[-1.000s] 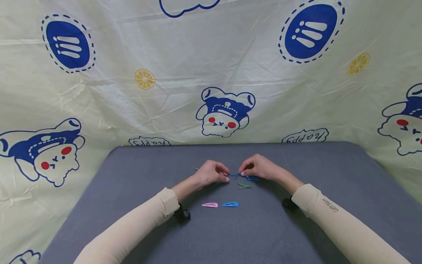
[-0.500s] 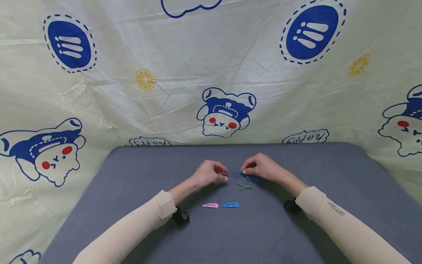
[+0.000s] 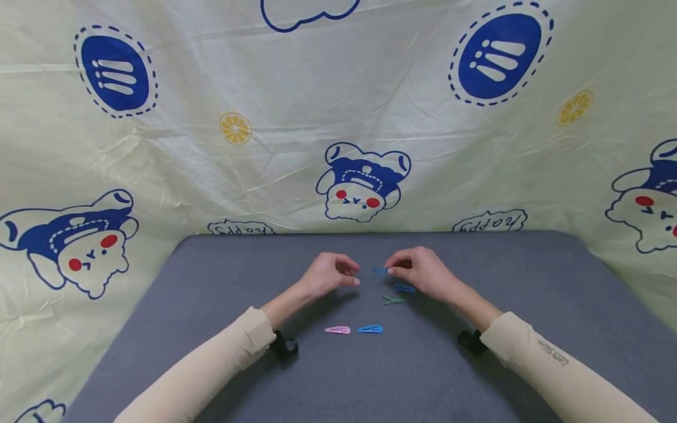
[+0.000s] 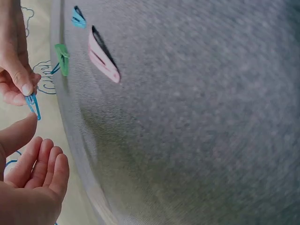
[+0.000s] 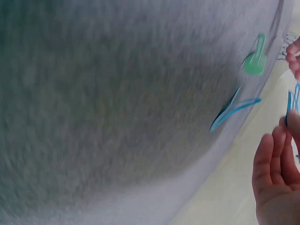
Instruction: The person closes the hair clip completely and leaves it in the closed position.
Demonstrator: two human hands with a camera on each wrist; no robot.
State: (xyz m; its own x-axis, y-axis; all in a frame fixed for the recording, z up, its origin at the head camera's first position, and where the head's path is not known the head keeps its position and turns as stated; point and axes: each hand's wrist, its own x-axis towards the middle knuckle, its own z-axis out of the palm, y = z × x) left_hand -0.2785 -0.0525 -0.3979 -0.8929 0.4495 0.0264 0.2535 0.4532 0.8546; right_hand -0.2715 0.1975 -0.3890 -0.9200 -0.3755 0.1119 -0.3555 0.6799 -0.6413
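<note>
My right hand (image 3: 423, 271) pinches a blue snap hair clip (image 3: 379, 271) between thumb and fingers, above the table. In the left wrist view the held hair clip (image 4: 33, 107) has its narrow loop pointing towards the left thumb. My left hand (image 3: 327, 276) is held to the left of that clip, fingers loosely bent and holding nothing; a gap separates them in the head view. Below the right hand lies another blue hair clip (image 3: 405, 288), its two leaves spread apart in the right wrist view. A green hair clip (image 3: 392, 300), also spread, lies just nearer.
A pink hair clip (image 3: 337, 330) and a light blue hair clip (image 3: 371, 329) lie side by side closer to the front of the grey table (image 3: 338, 382). A printed curtain (image 3: 285, 176) hangs behind the table's far edge.
One second ago the left fingers were at the end of the held hair clip; they have since drawn away to the left. My right hand still pinches the clip, now slightly higher.
</note>
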